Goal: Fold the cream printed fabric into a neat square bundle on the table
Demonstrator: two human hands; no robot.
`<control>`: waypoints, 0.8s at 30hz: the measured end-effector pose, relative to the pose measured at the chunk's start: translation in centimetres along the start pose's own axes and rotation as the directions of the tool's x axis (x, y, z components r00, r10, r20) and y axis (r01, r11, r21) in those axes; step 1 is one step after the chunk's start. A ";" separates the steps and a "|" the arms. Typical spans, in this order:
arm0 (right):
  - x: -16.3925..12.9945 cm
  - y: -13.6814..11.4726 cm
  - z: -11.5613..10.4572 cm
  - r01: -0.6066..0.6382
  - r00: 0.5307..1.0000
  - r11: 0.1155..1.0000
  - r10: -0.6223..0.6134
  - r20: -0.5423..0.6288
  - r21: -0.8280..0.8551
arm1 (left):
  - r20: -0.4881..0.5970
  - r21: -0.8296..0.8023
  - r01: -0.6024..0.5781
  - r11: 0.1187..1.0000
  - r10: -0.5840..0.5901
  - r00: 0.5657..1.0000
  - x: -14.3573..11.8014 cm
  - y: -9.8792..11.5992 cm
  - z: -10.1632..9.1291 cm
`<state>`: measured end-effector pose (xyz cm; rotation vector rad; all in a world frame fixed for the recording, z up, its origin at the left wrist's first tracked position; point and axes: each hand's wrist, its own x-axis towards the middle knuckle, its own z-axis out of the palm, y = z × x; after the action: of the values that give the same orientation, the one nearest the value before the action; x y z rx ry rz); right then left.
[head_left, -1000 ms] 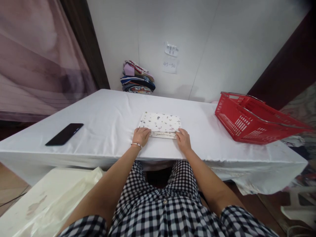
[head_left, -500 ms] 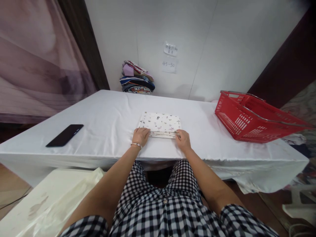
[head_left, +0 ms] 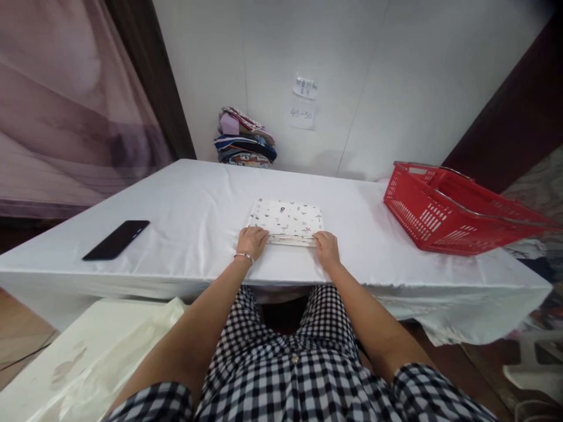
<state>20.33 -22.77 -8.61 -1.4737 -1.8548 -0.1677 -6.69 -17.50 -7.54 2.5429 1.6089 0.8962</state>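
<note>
A folded white cloth point(head_left: 288, 218) with a small scattered print lies flat on the white-covered table, its layered folded edge facing me. At its near left corner, my left hand point(head_left: 252, 241) grips the edge with closed fingers; a bracelet circles that wrist. My right hand point(head_left: 326, 248) pinches the near right corner the same way. Both thumbs are mostly hidden from view. Whether the cloth is a garment cannot be made out from its folded shape.
A black phone point(head_left: 116, 240) lies on the table at the left. A red basket point(head_left: 433, 220) stands at the right. Folded clothes point(head_left: 245, 140) are stacked by the back wall, left of two paper notes point(head_left: 303, 102). A white surface with plastic point(head_left: 123, 346) is at lower left.
Almost nothing differs. The right fingers have shifted slightly at the cloth's corner; both hands stay on its near edge.
</note>
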 end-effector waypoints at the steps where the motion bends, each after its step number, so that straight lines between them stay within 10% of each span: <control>1: 0.0 0.0 0.0 0.005 1.000 1.000 -0.005 -0.015 0.015 | 0.003 0.009 0.002 1.000 -0.002 1.000 0.0 0.0 0.0; 24: -0.2 -0.2 0.0 0.026 0.999 0.999 -0.025 0.021 -0.027 | -0.041 0.039 -0.031 0.999 0.032 0.999 -0.3 -0.1 0.1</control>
<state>20.15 -23.01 -8.68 -1.4758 -1.8956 -0.1915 -6.83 -17.66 -7.82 2.5996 1.6174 0.9363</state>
